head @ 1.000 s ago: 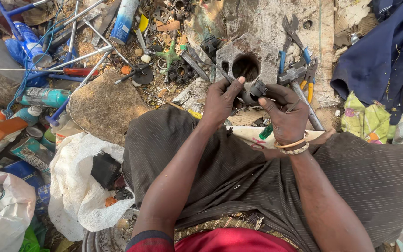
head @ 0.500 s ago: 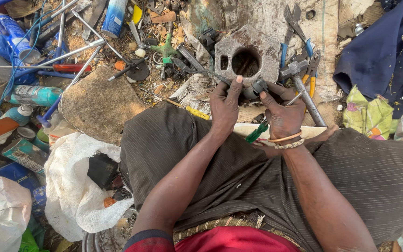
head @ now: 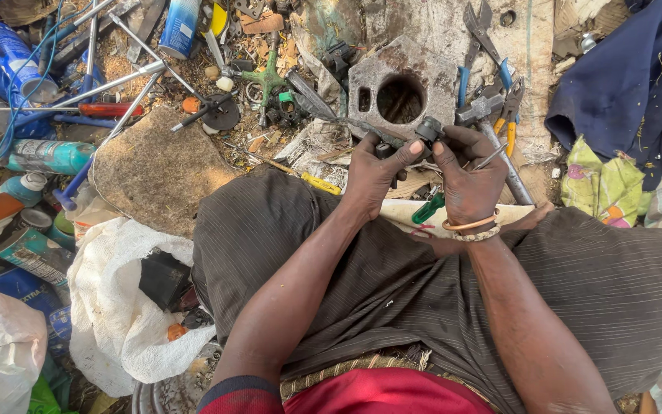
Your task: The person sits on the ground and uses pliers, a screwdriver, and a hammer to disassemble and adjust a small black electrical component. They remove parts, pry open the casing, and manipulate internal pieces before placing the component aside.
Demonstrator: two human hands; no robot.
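1. While the person sits low with knees spread under dark striped trousers, both hands meet just above the centre of the frame, brought together over the lap so the work stays close under the eyes.
2. The left hand is curled shut, its thumb stretched rightward to press against a small black round part, seemingly to steady it.
3. The right hand, wearing two thin bangles at the wrist, closes its fingertips around the same black part from the other side, so the piece is pinched between both hands; what exactly the part is cannot be told.
4. Just above the hands lies a grey, rusted metal block with a large round bore, flat on the ground within easy reach.
5. To its right, blue-handled pliers and orange-handled pliers lie on a pale board, close to the right hand.
6. A green-handled screwdriver rests across the lap under the right wrist, kept handy.
7. At the upper left of the frame are chrome rods, a blue spray can and a teal plastic bottle; a white sack sits at the lower left.
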